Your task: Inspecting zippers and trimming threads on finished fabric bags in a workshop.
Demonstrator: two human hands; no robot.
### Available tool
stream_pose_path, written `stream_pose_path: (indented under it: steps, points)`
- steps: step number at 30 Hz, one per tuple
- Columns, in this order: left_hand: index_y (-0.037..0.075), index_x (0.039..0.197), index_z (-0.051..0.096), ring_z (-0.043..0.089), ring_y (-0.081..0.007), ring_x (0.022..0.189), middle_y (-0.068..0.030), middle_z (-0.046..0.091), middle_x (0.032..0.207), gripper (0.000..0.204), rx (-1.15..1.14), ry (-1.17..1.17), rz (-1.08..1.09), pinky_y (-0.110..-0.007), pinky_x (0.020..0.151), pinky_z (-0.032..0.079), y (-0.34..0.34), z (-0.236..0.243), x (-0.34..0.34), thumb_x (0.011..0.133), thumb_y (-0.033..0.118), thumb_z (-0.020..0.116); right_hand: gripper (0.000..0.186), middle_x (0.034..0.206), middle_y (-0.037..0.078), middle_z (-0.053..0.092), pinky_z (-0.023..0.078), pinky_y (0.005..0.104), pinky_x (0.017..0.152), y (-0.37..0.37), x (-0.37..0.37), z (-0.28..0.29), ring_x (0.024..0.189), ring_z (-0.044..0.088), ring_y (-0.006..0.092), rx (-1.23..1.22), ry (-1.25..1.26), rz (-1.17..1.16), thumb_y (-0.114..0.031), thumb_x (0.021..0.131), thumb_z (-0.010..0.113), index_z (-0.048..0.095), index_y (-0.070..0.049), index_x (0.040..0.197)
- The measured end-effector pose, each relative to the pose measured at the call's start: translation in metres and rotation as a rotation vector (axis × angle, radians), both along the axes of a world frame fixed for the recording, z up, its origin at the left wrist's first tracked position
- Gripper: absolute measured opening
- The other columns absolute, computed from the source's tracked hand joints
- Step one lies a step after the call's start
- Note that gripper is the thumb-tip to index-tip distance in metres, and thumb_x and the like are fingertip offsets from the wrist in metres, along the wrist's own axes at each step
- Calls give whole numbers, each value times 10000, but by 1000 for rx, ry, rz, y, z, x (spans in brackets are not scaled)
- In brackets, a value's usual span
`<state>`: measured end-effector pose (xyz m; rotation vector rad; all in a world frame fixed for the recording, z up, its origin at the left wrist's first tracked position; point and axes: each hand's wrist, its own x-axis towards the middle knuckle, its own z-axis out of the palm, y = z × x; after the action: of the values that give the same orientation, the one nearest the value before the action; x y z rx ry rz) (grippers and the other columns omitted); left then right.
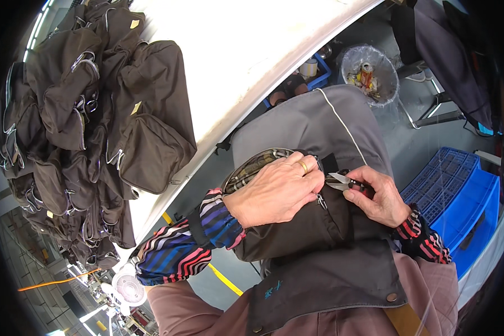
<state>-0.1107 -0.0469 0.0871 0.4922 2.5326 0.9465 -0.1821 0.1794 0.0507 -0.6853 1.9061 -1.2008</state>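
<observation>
"Far left?"

"Dark brown bags (56, 126) are lying heaped on the white tabletop (241, 33)."

"Left hand?"

"My left hand (277, 190) is clamping on the dark bag (297, 238) I'm working on, fingers bunching together near the zipped edge."

"Bag's where?"

"It's resting over my lap, off the tabletop, against a grey padded surface (297, 123). Its opening is gaping, checked lining's showing. A zip pull (321, 201) is hanging just by my fingertips."

"Right of that?"

"Small snips (343, 180) are pointing left at the edge, blades standing apart. My right hand (378, 196) is gripping them at the handle end, thumb and finger pressing in."

"Step?"

"Trimming at the zip edge, I'm judging. I'm not making out any thread; too small to tell."

"What's the next move calling for?"

"Holding that edge steady with my left, lining the blades up close, keeping tips clear of good cloth and my fingers, then squeezing."
</observation>
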Motion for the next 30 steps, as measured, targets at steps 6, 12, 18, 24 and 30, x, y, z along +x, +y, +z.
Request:
stream_pose_path:
  steps: [6, 12, 18, 24, 30]
  points:
    - [36, 838, 525, 522, -256, 857, -91, 517, 893, 87, 44, 84, -8, -334, 724, 449, -5, -6, 3, 787, 66, 588, 242, 723, 44, 563, 432, 248, 554, 0, 1, -1, 611, 516, 110, -2, -15, 5, -132, 792, 667, 582, -15, 987]
    - [10, 879, 508, 546, -278, 876, -104, 536, 943, 87, 91, 39, -6, -341, 733, 460, -11, -9, 3, 804, 24, 550, 253, 834, 67, 585, 459, 258, 590, 1, 3, -4, 668, 560, 134, -69, 13, 36, -117, 781, 676, 578, -11, 989]
    - [15, 936, 496, 535, -282, 932, -107, 527, 999, 131, 86, -22, -36, -345, 754, 463, -15, -4, 3, 810, -2, 522, 258, 861, 79, 589, 468, 265, 596, 0, 3, -6, 680, 574, 153, -69, 48, 58, -119, 777, 678, 576, -11, 988]
    - [25, 957, 518, 520, -274, 985, -106, 520, 1027, 200, -17, 7, -62, -336, 784, 472, -15, -8, 5, 758, 12, 532, 258, 866, 78, 591, 470, 266, 597, -2, 2, -3, 684, 579, 157, -31, 21, 81, -123, 781, 674, 574, -11, 991]
    - [16, 919, 532, 534, -260, 971, -100, 523, 1018, 191, -181, 272, -220, -330, 790, 480, -11, -15, 9, 729, 32, 533, 252, 870, 83, 593, 473, 271, 600, -3, 2, -4, 686, 582, 162, -51, 24, 73, -126, 784, 672, 575, -15, 989]
